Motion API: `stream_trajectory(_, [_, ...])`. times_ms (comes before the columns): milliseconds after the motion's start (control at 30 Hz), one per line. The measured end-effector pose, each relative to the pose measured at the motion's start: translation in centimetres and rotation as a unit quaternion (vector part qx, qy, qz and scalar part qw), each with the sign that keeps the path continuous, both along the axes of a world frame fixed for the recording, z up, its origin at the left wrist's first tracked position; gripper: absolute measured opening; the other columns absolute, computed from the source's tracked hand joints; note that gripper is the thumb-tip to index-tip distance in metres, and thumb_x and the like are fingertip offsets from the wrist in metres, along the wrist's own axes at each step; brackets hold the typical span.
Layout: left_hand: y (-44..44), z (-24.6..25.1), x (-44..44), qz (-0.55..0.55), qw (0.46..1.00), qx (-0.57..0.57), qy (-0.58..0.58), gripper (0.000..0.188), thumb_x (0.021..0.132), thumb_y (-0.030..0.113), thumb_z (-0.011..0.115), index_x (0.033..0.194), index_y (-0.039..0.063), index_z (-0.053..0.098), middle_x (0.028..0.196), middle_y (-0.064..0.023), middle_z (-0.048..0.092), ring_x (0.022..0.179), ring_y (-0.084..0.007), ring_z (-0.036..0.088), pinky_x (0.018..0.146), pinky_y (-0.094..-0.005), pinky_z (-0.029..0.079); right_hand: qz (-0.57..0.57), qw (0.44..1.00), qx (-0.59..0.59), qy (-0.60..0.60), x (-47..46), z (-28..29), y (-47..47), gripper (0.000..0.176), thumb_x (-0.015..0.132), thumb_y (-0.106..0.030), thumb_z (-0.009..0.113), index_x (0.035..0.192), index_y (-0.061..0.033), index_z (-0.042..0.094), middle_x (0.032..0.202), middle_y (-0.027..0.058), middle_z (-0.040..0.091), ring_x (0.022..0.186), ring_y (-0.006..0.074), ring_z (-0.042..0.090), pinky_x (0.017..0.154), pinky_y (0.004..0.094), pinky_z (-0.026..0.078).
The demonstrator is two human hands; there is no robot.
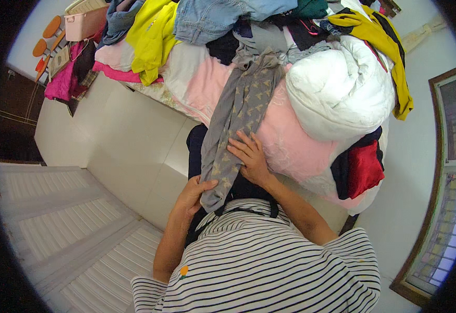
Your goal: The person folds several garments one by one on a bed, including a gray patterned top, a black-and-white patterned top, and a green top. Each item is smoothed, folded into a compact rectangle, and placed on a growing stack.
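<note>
Grey trousers with a pale yellowish print stretch from the bed's edge towards my body, laid in a long narrow strip. My left hand pinches their near end, its thumb on top of the cloth. Partway up the strip, my right hand rests on the cloth's right side with its fingers spread; whether its thumb goes under the cloth is unclear. The far end lies on the bed among other clothes. Beneath the strip is a pink-and-white bed cover.
A rolled white quilt sits on the bed's right, near folded red and dark cloth. Yellow clothing and a denim garment lie behind. A louvred panel stands left, a window right. A pink bin is far left.
</note>
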State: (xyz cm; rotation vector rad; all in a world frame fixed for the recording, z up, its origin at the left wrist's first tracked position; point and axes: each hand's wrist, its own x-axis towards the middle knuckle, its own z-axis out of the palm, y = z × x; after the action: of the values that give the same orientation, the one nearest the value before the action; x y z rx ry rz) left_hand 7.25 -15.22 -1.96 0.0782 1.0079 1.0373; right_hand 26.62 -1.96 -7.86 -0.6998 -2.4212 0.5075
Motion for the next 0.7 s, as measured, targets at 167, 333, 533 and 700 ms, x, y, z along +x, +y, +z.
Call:
stream_trajectory(167, [-2.3,-1.5,-1.4,-0.154,0.96,0.098,0.212,0.035,0.086,0.024,0.069,0.108,0.0,0.059,0.097,-0.0066,0.066,0.079,-0.0153,0.063,0.074,-0.0295,0.052,0.072,0.985,-0.153,0.028,3.8,1.7,-1.4,0.057,0.065,0.001,0.063,0.121,-0.0077,0.06,0.128,0.0085,0.059,0.127,0.0277,0.049,0.11,0.0463,0.032])
stream_trajectory(333, [4.1,-5.0,-3.3,-0.069,0.949,0.235,0.198,0.032,0.093,0.02,0.058,0.121,0.007,0.053,0.116,-0.0064,0.058,0.105,-0.02,0.055,0.09,-0.0325,0.046,-0.05,0.937,-0.325,0.114,6.9,-1.2,-1.8,0.039,0.076,-0.006,0.068,0.114,-0.0036,0.062,0.11,0.0115,0.065,0.106,0.0297,0.059,0.096,0.039,0.043])
stream_trajectory(533, [7.6,-7.3,1.3,-0.149,0.789,0.404,0.439,0.065,0.078,0.018,0.068,0.139,0.01,0.045,0.146,-0.0147,0.038,0.138,-0.0303,0.032,0.111,-0.0394,0.028,-0.028,0.919,-0.379,0.107,6.6,2.9,1.5,0.028,0.082,-0.011,0.068,0.108,-0.0017,0.064,0.089,0.0088,0.065,0.084,0.0205,0.058,0.078,0.0325,0.045])
stream_trajectory(700, [13.9,-7.4,0.9,-0.082,0.769,0.418,0.477,0.063,0.084,0.036,0.062,0.135,0.003,0.049,0.142,-0.0162,0.044,0.134,-0.0249,0.039,0.109,-0.0344,0.03,-0.158,0.848,-0.445,0.238,4.1,4.1,6.4,0.024,0.085,-0.013,0.061,0.105,0.0005,0.065,0.084,0.0019,0.064,0.076,0.0101,0.055,0.069,0.0259,0.044])
